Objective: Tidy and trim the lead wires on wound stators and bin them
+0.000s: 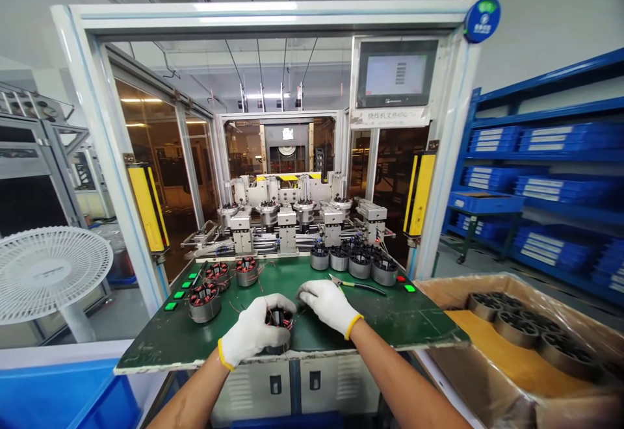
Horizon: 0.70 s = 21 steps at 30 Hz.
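Near right on my feed, a cardboard carton (458,377) holds dark-topped metal cores (517,330). My left grip (257,331) curls round a wound core (280,320), red and black inside, at the green tabletop's (414,328) front edge; my right grip (324,302) bunches beside it (holding anything? I can't tell). Beyond, blue bins (568,138) line shelves (550,82).

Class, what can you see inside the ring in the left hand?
Inside the ring, black parts and reddish wire show; the gloved left hand covers its left side, hiding whatever is there.
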### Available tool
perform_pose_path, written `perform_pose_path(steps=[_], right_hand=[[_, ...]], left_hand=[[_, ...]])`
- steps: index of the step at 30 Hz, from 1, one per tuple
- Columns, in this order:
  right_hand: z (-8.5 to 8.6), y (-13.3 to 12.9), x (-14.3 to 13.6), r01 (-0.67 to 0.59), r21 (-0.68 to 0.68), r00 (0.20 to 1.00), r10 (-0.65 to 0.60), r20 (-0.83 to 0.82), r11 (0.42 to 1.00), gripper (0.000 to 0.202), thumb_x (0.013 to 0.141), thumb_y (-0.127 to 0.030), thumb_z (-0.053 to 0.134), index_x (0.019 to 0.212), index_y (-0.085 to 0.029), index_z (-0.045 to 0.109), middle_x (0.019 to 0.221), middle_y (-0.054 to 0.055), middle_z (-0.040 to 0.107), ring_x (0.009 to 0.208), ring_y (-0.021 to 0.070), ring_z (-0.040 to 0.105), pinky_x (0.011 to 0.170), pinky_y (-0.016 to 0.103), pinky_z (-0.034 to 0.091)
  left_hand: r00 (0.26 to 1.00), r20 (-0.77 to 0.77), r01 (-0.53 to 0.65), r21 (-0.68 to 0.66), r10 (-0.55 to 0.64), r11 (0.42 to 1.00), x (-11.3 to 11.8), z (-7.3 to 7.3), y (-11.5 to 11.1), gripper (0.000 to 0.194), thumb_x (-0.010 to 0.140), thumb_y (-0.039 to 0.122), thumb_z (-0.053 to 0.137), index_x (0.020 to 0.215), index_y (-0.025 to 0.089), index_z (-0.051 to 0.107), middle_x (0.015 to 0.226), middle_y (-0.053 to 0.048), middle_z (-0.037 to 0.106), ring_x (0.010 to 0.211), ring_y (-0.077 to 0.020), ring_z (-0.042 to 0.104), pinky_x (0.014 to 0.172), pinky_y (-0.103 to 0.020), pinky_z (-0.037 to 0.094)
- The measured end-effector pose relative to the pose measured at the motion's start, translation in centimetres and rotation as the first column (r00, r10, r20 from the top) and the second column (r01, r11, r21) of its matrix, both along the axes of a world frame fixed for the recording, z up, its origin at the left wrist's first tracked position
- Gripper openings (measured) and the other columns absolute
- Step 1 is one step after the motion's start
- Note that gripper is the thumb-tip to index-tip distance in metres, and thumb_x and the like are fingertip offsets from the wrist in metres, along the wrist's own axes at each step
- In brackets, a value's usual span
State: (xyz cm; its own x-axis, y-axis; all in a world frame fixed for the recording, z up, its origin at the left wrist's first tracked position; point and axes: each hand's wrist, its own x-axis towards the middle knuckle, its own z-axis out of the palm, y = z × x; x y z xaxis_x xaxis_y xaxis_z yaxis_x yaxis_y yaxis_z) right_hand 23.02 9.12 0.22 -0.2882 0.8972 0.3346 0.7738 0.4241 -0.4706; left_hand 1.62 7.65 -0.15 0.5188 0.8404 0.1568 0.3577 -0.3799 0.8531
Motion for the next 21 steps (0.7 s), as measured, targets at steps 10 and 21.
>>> perform_pose_path(steps=[10, 21], right_hand=[[2.3, -8.7, -2.0, -0.048, 0.418, 0.991, -0.009, 0.133, 0.907, 0.035, 0.088, -0.020, 0.039, 0.117, -0.023, 0.059, 0.101, 0.005, 0.068, 0.083, 0.0169, 0.064, 0.076, 0.027, 0.047], [-2.6, -6.5, -3.3, 0.091, 0.380, 0.926, -0.219, 0.308, 0.920, 0.031, 0.093, -0.020, 0.038, 0.118, -0.023, 0.055, 0.095, 0.005, 0.065, 0.078, 0.0184, 0.060, 0.066, 0.028, 0.038]], left_hand=[[0.999, 0.039, -0.007, 0.003, 0.007, 1.000, 0.6, -0.8, 0.4, 0.045, 0.060, 0.015, 0.061, 0.104, 0.019, 0.063, 0.086, 0.002, 0.065, 0.077, -0.0156, 0.057, 0.070, -0.025, 0.045], [0.996, 0.086, 0.038, 0.012, -0.039, 0.999, 0.7, -0.4, 1.2, 0.047, 0.058, 0.014, 0.062, 0.105, 0.015, 0.061, 0.091, -0.001, 0.065, 0.080, -0.0164, 0.057, 0.073, -0.026, 0.046]])
